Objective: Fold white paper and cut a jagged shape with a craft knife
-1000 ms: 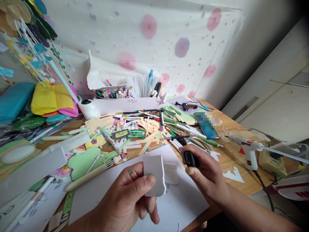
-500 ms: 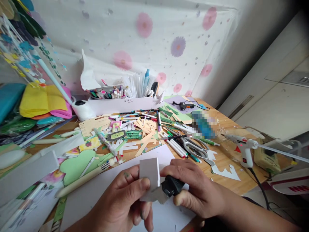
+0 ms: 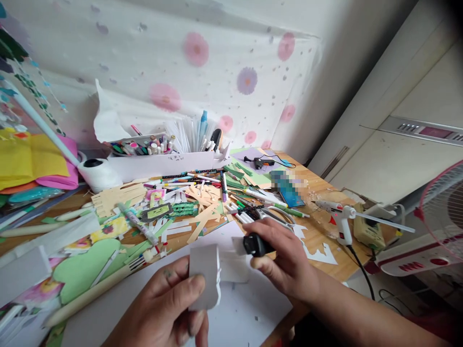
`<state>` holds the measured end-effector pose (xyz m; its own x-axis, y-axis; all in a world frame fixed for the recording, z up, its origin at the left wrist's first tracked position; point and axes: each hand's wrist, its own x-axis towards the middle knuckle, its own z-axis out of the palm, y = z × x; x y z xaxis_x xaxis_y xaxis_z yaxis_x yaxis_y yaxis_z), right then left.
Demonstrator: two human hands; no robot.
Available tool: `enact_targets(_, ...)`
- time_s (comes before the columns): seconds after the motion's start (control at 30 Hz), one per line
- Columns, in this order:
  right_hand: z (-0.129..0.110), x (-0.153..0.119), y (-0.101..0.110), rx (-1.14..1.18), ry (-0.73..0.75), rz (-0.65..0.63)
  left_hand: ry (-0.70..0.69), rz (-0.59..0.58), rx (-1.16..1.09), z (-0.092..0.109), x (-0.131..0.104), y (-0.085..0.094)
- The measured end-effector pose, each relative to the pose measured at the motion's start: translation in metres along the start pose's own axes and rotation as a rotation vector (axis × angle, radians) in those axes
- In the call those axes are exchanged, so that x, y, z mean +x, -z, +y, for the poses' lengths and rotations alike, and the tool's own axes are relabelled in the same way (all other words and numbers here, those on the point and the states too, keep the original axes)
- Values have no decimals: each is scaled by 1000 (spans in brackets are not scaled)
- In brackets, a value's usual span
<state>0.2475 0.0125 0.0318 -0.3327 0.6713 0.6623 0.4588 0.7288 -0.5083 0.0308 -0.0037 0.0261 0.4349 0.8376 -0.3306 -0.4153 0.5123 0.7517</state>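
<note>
My left hand point(image 3: 170, 299) pinches a small grey-white piece of foam board point(image 3: 204, 279) between thumb and fingers, held above the table. The board's right edge is wavy and unevenly cut. To the right, my right hand point(image 3: 285, 260) is closed around the black handle of a utility knife point(image 3: 257, 245). Its pale blade, smeared by motion, points left toward the board but stays apart from it. Beneath both hands lies a large white sheet point(image 3: 249, 308) with a few small specks. A paler flat piece point(image 3: 233, 267) shows behind the foam board.
Markers, paper strips and scraps point(image 3: 202, 202) litter the wooden table point(image 3: 311, 183). Scissors point(image 3: 278, 214) lie beyond my right hand. A white glue gun point(image 3: 340, 217) with its cord is at right, a black glue gun point(image 3: 263, 163) farther back. A pen box point(image 3: 162, 161) stands behind.
My right hand and the knife have moved up, away from the foam board. The board has turned, showing its wavy edge. The whole view has shifted to the right.
</note>
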Motion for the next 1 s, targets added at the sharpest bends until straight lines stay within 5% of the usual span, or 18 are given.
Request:
enact_targets(0.17,-8,-5,7,469,-251,-345,-81,87,15,5,4,2)
enact_targets(0.27,-14,-5,2,521,-342,-484,-64,45,-30,6,4,3)
enact_targets(0.6,-17,-3,-3,386,-302,-536,74,-151,-71,9,-2,3)
enact_targets(1.0,-18,-6,-4,432,-346,-537,81,-225,-54,9,-1,4)
